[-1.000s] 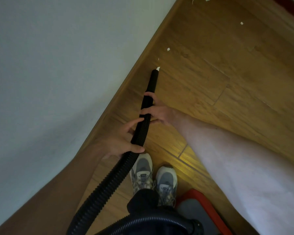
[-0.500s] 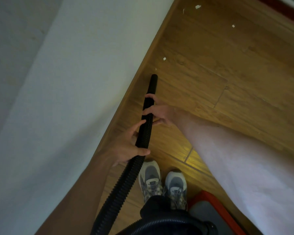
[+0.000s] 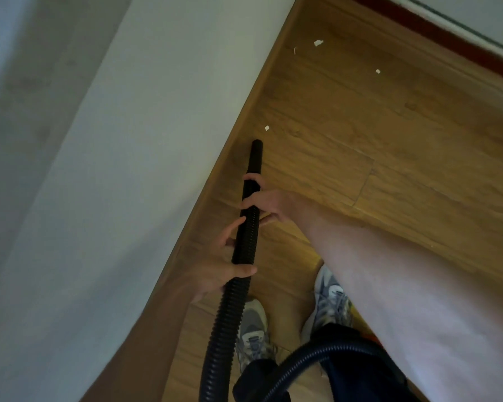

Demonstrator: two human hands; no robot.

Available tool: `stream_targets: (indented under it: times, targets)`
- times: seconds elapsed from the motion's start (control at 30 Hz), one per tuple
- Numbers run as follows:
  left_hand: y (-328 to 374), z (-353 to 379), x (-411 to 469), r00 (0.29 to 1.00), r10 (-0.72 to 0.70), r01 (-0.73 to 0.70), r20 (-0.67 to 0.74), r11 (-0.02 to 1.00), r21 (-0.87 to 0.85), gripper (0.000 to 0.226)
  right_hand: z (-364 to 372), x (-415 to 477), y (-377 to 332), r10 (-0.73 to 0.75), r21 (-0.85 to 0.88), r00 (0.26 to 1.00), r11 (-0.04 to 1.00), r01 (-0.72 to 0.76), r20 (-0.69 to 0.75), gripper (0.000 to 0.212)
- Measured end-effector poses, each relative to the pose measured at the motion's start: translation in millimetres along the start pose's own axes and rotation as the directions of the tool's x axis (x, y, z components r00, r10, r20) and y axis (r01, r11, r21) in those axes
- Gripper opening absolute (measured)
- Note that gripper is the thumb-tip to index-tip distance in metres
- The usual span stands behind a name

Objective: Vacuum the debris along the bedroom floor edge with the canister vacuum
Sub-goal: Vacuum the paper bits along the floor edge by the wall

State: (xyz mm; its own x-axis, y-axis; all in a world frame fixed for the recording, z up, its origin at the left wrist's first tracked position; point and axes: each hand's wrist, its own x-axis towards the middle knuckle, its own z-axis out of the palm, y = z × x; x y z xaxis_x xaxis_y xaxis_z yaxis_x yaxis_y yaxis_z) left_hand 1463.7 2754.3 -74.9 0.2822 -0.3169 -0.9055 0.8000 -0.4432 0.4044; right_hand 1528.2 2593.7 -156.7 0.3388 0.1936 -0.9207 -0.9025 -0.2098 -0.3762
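1. I'm watching both hands working the hose [image 3: 238,285]. Left hand [image 3: 224,268] is gripping the ribbed section, thumb lying across the top. Right hand [image 3: 269,203] is wrapping its fingers round it further fwd, just where the ribs meet the smooth nozzle tube [image 3: 256,161].
2. Nozzle tube is pointing along the floor's [image 3: 389,146] wall edge, just beside the skirting [image 3: 244,117]. Its mouth is hanging near the boards; can't tell if it's touching.
3. Nearest scrap [image 3: 267,128] is lying just ahead of the mouth, slightly to the rt, apart from it.
4. A bigger scrap [image 3: 317,42], a sliver [image 3: 294,50] beside it & a small fleck [image 3: 377,71] are sitting well beyond, toward the floor's far corner.
5. I'm judging this as partway: the next pickup is asking for a short push fwd w/ a slight swing rt.
6. Risk: going dead straight along the skirting could be sliding past the nearest scrap on its left.
7. Risk: pressing down hard could be scraping the tip on the boards or the skirting.
8. Risk: light scraps could be skidding off if the tip nudges them before suction is biting.
9. Risk: hose is trailing past the left shoe [image 3: 253,323]; a step fwd could be snagging it & jerking the nozzle tube off line.
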Motion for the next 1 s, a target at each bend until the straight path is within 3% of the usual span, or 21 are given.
stream_targets:
  times: [0.57,1.0]
  targets:
    - [41.7,42.9,38.5,0.997,-0.006,0.014,-0.071,0.994,0.105,0.094,-67.6,3.1,-10.5,-0.056,-0.034,0.998,0.998,0.057,0.025,0.076]
    - [77.5,63.9,48.4,0.980,0.112,-0.064,-0.168,0.961,0.269,0.095,-106.0,-4.7,-25.2,-0.018,0.025,0.999,1.000,0.017,0.048,0.083]
